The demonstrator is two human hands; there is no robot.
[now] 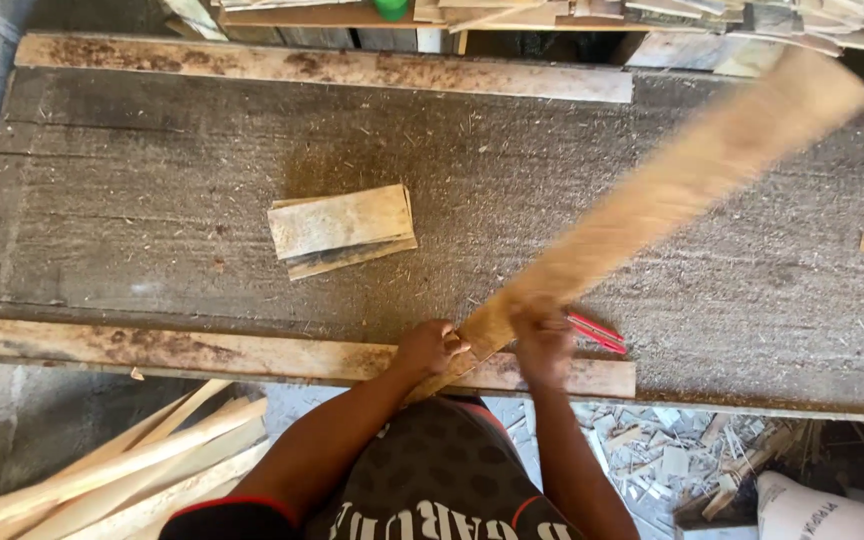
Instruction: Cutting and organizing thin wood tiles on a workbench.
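Note:
A long pale wooden board (pixel 672 185) slants from the near edge of the workbench up to the far right, blurred by motion. My left hand (pixel 430 347) grips its near end, and my right hand (pixel 544 345) holds the board just beside it. A red pencil (pixel 595 331) lies on the bench right of my right hand; I cannot tell whether the fingers touch it. Short stacked wooden offcuts (pixel 343 229) rest in the middle of the bench, apart from both hands.
The dark, sawdust-covered workbench (pixel 152 200) has wooden rails along its far edge (pixel 322 68) and near edge (pixel 172 350). Long pale slats (pixel 112 470) lie below at the left. Wood scraps (pixel 652 460) and a white sack (pixel 822 510) are on the floor at right. Stacked timber (pixel 652 15) lies behind.

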